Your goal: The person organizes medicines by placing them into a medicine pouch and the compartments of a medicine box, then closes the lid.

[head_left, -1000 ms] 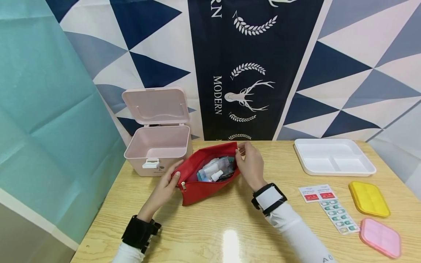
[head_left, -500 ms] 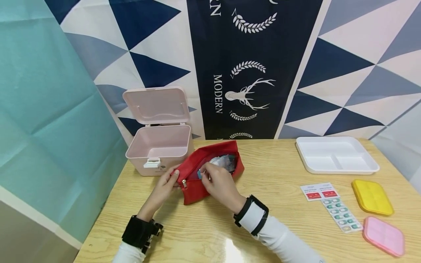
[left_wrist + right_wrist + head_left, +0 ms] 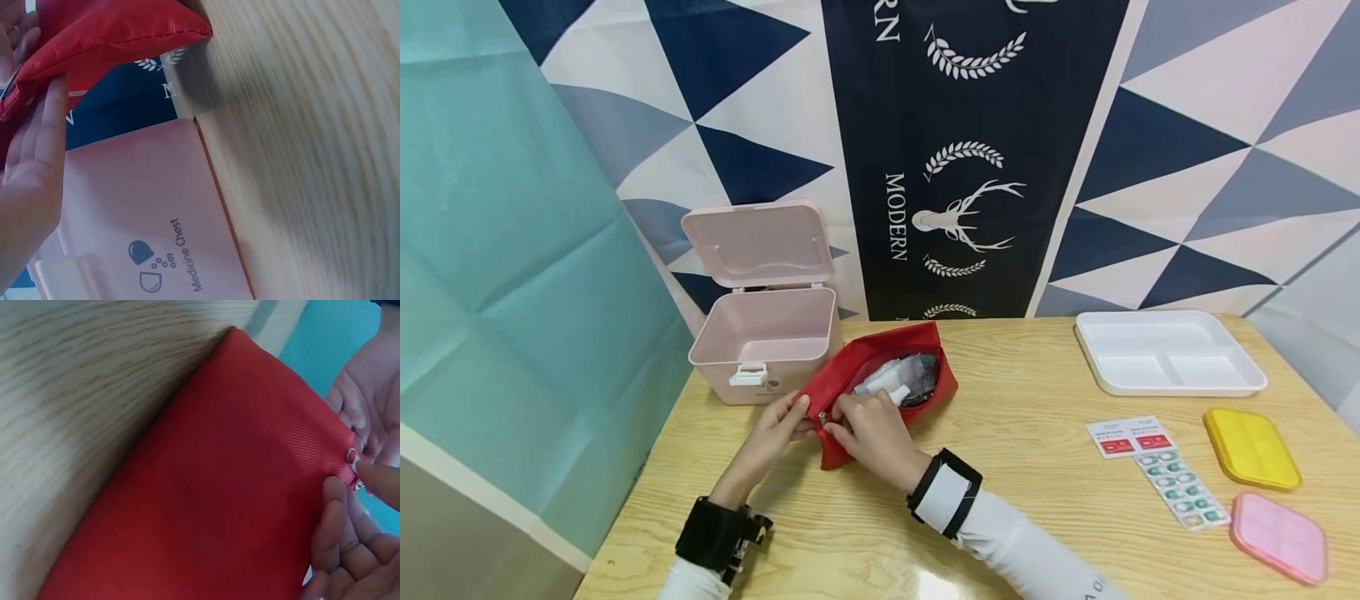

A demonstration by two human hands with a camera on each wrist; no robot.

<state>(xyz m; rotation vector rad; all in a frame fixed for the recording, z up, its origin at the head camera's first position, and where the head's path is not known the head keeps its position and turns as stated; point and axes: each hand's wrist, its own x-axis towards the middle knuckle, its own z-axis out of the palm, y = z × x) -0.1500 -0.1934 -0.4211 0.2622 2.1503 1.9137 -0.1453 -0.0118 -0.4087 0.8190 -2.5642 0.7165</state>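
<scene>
A red zip pouch (image 3: 874, 348) lies unzipped in the middle, its mouth showing clear packets (image 3: 891, 375) and a small white-capped item (image 3: 899, 394). My left hand (image 3: 775, 429) grips the pouch's left end, thumb on top and fingers underneath, as the left wrist view shows. At that same end, my right hand (image 3: 878, 437) pinches the metal zipper pull (image 3: 354, 461) between thumb and fingers. The right hand covers part of the pouch's front side and some of its contents.
A pink medicine chest (image 3: 711, 375) with its lid raised stands behind the left hand. To the right are a white divided tray (image 3: 1120, 354), a card with red print (image 3: 1131, 437), a capsule blister pack (image 3: 1183, 490), a yellow case (image 3: 1252, 447) and a pink case (image 3: 1280, 537).
My right hand has left the pouch's right end, crossed left over its mouth and taken hold of the zipper pull. The left hand keeps its grip on the left end.
</scene>
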